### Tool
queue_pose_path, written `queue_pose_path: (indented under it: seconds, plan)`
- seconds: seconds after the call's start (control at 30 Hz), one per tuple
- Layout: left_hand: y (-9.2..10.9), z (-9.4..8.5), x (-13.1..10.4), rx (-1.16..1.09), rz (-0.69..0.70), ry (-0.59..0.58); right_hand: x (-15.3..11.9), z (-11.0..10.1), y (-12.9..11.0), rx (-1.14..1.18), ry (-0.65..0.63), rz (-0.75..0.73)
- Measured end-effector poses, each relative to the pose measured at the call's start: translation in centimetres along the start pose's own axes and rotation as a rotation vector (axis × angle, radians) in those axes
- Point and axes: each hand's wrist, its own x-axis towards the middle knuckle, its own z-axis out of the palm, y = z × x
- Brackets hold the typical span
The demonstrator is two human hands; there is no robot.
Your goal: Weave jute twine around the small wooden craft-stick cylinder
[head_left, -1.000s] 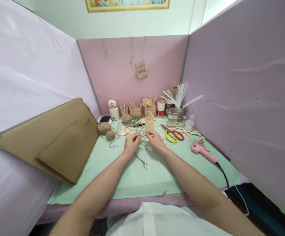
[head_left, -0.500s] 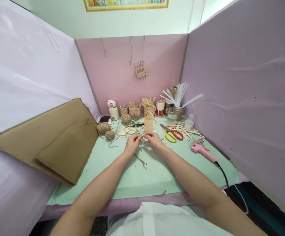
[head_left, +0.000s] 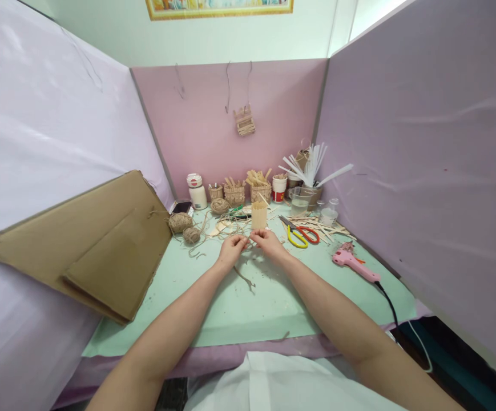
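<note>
Fingertips almost meeting, my hands work low over the middle of the table. My left hand (head_left: 232, 251) is closed in a pinch on thin twine. Opposite it, my right hand (head_left: 267, 243) also pinches the twine, of which only a little shows between the fingers. A frayed strand of brown cord (head_left: 245, 278) lies on the green table cover just below the hands. Right behind them stands a small upright box of wooden sticks (head_left: 259, 216). Loose twine spreads to its left, near the twine balls (head_left: 181, 222).
Scissors (head_left: 298, 233) with yellow and red handles lie right of my hands, near scattered wooden sticks (head_left: 322, 226). A pink glue gun (head_left: 355, 266) with a black cord rests farther right. Cardboard sheets (head_left: 102, 257) lean at the left. Stick-filled baskets (head_left: 234, 195) line the back.
My left hand has shifted slightly right, bringing its fingertips closer to my right hand. The things on the table have stayed in place.
</note>
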Motion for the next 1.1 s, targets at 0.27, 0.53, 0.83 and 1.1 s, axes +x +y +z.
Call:
queue_pose_path:
  seconds: [0.27,0.53,0.83,1.1]
  plan:
    - [-0.1,0.0,-0.3,0.114,0.053,-0.006,0.1,0.0,0.1,-0.038,-0.014,-0.013]
    - [1.1,0.2,-1.1,0.254,0.135,0.027,-0.2,0.2,0.0,-0.029,0.027,-0.007]
    - [1.0,0.2,-0.8,0.284,0.137,0.043,0.0,0.4,0.8,-0.243,0.120,-0.233]
    - [0.3,0.3,-0.4,0.243,0.089,0.044,0.2,0.5,1.3,-0.297,0.171,-0.269]
